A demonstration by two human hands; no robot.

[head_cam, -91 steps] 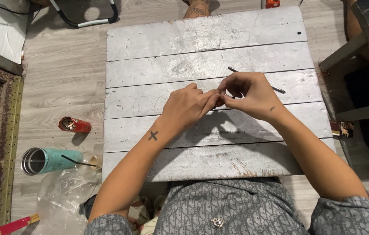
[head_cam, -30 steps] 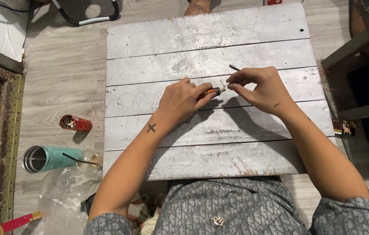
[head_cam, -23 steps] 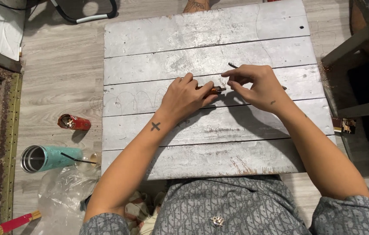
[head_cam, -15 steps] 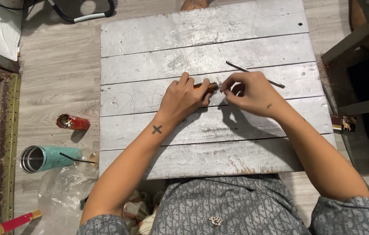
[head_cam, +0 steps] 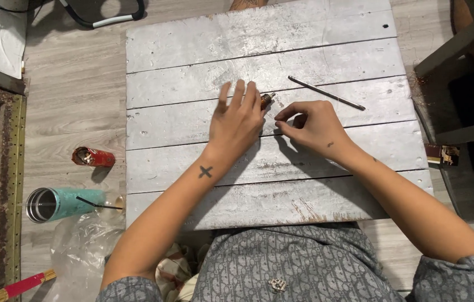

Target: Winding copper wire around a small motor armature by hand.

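Flat and spread, the left hand (head_cam: 238, 120) lies palm-down on the weathered grey plank board (head_cam: 192, 50), its fingertips touching a small brown cylindrical piece with a dark end (head_cam: 266, 100) that pokes out at the hand's one o'clock. That piece is short, glossy and tilted, lying near the board's middle. Beside it, at three o'clock, the right hand (head_cam: 309, 126) curls with thumb and forefinger pressed together; whether they pinch anything cannot be told. A thin dark metal rod (head_cam: 326, 93) lies slanted just beyond, at one o'clock.
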